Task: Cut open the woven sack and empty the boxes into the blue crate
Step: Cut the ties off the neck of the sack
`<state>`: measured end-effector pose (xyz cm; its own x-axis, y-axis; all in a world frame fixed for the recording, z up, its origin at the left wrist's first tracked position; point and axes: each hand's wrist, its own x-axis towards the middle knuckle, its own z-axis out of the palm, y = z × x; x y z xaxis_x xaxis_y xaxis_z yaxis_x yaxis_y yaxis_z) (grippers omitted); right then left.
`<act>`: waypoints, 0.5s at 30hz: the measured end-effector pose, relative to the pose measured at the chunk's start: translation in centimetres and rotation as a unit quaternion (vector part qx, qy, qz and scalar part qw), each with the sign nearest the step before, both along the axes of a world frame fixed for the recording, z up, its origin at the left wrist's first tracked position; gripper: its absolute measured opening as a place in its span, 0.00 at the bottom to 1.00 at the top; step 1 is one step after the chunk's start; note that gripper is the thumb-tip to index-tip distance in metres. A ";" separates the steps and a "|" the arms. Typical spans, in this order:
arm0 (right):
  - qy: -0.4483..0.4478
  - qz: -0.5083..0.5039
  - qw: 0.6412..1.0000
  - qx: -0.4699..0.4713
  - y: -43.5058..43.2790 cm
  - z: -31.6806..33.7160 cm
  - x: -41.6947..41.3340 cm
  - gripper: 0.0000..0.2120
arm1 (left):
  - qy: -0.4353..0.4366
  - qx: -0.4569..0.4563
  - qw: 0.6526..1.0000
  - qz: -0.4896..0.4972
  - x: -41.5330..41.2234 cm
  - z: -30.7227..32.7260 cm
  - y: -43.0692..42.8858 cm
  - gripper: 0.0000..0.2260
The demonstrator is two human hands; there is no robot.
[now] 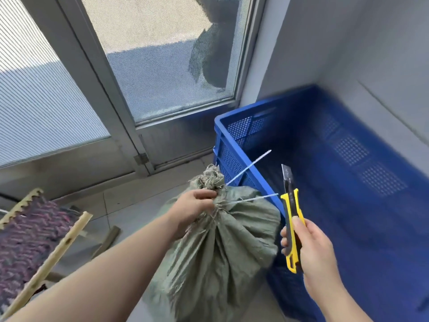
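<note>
A grey-green woven sack [218, 247] stands upright on the floor, its neck bunched and tied with white cable ties [249, 168] whose tails stick out to the right. My left hand [196, 206] grips the bunched neck just below the frayed top. My right hand [312, 249] holds a yellow and black utility knife [291, 219] with the blade extended upward, a little to the right of the sack's neck. The blue crate [236, 133] stands right of the sack against the wall; its inside looks empty. The boxes are hidden inside the sack.
A glass door with a grey metal frame [130, 126] rises behind the sack. A wooden-framed chair with purple woven fabric [30, 238] stands at the left. A grey wall [371, 54] runs behind the crate. The floor is grey tile.
</note>
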<state>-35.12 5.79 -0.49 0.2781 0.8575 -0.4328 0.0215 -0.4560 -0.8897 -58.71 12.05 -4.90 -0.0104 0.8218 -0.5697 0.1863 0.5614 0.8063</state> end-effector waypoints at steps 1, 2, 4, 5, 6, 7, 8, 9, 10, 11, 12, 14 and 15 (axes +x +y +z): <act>-0.002 -0.014 1.000 0.003 -0.4 -0.2 -0.3 0.16 | 0.027 0.011 0.999 -0.031 -0.1 -0.2 -0.1 0.20; -0.002 -0.028 1.000 0.006 -0.7 -0.4 -0.7 0.16 | 0.069 0.026 0.996 -0.053 -0.2 -0.4 0.0 0.24; 0.010 -0.044 0.999 0.004 -1.2 -0.8 -1.5 0.16 | 0.129 0.059 0.988 -0.063 -0.3 -0.7 0.2 0.30; 0.017 -0.046 0.999 0.000 -1.5 -1.1 -2.0 0.15 | 0.139 0.068 0.986 -0.061 -0.2 -0.9 0.3 0.32; 0.020 -0.043 0.999 -0.003 -1.6 -1.4 -2.5 0.14 | 0.141 0.075 0.986 -0.056 -0.2 -1.2 0.3 0.32; 0.012 -0.030 0.999 -0.003 -1.8 -1.8 -3.0 0.12 | 0.141 0.078 0.986 -0.051 -0.2 -1.4 0.3 0.31; -0.006 -0.014 1.000 -0.004 -1.7 -2.2 -3.6 0.12 | 0.136 0.079 0.987 -0.041 -0.2 -1.8 0.3 0.30; -0.022 0.000 1.000 -0.006 -1.6 -2.6 -4.3 0.12 | 0.129 0.072 0.989 -0.033 -0.3 -1.9 0.1 0.29; -0.027 0.009 1.000 -0.008 -1.3 -3.0 -4.9 0.11 | 0.117 0.060 0.991 -0.026 -0.5 -2.0 0.0 0.29; -0.020 0.018 1.000 -0.012 -0.9 -3.5 -5.6 0.10 | 0.097 0.043 0.994 -0.022 -0.7 -1.9 0.0 0.28; -0.011 0.026 0.999 -0.021 -0.3 -3.9 -6.3 0.09 | 0.068 0.027 0.997 -0.018 -1.0 -1.9 0.0 0.28; -0.007 0.050 0.998 -0.041 0.8 -4.9 -7.6 0.09 | 0.011 0.007 1.000 -0.013 -1.5 -1.8 0.1 0.22; -0.011 0.063 0.997 -0.046 1.2 -5.3 -8.1 0.10 | -0.007 0.003 1.000 -0.009 -1.7 -1.6 0.1 0.17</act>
